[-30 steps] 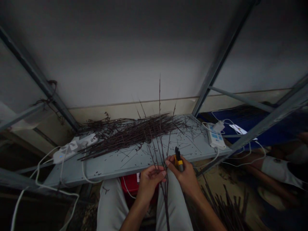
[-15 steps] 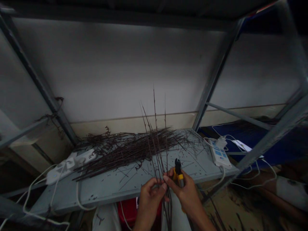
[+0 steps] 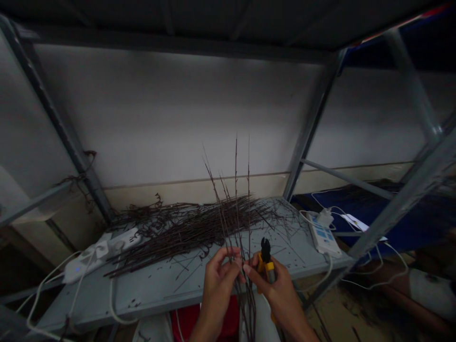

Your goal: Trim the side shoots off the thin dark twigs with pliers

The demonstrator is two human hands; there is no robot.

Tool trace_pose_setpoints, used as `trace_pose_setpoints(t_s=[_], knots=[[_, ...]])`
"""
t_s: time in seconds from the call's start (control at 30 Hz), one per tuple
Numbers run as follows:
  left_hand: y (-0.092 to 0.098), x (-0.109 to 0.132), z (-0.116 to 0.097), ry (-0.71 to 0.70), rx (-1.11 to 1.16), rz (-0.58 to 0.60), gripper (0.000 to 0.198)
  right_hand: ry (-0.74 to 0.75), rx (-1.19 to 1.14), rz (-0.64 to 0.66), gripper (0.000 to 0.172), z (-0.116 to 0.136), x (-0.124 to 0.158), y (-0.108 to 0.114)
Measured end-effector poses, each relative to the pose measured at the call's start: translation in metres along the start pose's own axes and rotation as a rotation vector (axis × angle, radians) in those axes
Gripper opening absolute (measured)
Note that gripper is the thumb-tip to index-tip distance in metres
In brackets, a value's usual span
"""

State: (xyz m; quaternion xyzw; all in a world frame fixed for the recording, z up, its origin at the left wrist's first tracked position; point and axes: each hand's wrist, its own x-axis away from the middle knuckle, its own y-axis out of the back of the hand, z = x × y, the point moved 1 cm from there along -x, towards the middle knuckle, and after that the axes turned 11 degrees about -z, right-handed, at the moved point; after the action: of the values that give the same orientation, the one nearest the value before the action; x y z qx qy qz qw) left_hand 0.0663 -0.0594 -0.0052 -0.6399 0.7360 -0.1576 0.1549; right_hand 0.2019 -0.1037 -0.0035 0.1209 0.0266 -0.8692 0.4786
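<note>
Several thin dark twigs (image 3: pixel 236 185) stand upright between my hands, their tips spread above the shelf and their lower ends hanging below its front edge. My left hand (image 3: pixel 221 280) pinches some of them between thumb and fingers. With its thumb and forefinger, my right hand (image 3: pixel 272 289) grips the twigs just beside the left. A pair of cutting pliers (image 3: pixel 266 259) with yellow grips and a black head also rests in my right hand, jaws pointing up. Behind, a large pile of twigs (image 3: pixel 192 228) lies across the grey shelf (image 3: pixel 149 289).
A white power strip (image 3: pixel 89 261) with plugs is at the shelf's left, another power strip (image 3: pixel 323 237) at its right. White cables hang over the edge. Metal posts (image 3: pixel 313 128) frame the shelf. Something red (image 3: pixel 228 318) is underneath. At right, part of another person's arm (image 3: pixel 395 285) shows.
My left hand has shifted slightly up and left, and the twig tips have spread farther apart. The right hand keeps the pliers, and the view has tilted a little.
</note>
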Motion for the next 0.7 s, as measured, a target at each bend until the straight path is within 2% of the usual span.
trace_pose_setpoints(t_s=[0.13, 0.23, 0.37, 0.43, 0.53, 0.6, 0.7], knots=[[-0.003, -0.011, -0.005, -0.012, -0.091, -0.024, 0.035, 0.014, 0.044, 0.003, 0.035, 0.002, 0.003, -0.001], [-0.002, -0.013, -0.003, -0.012, -0.123, -0.057, 0.036, 0.107, 0.167, 0.048, 0.031, 0.005, 0.0, 0.004], [0.001, -0.011, -0.002, -0.009, -0.154, -0.089, 0.036, 0.377, 0.479, 0.05, 0.024, 0.013, -0.021, 0.022], [0.001, -0.01, -0.002, -0.007, -0.168, -0.089, 0.036, 0.576, 0.703, 0.045, 0.019, 0.023, -0.035, 0.031], [-0.001, -0.011, -0.002, -0.009, -0.16, -0.068, 0.036, 0.859, 1.023, 0.106, 0.015, 0.043, -0.054, 0.04], [-0.004, -0.011, -0.002, -0.014, -0.142, -0.055, 0.035, 0.972, 1.152, 0.156, 0.023, 0.056, -0.062, 0.041], [-0.005, -0.01, -0.002, -0.016, -0.113, -0.065, 0.034, 1.063, 1.232, 0.223, 0.026, 0.065, -0.067, 0.038]])
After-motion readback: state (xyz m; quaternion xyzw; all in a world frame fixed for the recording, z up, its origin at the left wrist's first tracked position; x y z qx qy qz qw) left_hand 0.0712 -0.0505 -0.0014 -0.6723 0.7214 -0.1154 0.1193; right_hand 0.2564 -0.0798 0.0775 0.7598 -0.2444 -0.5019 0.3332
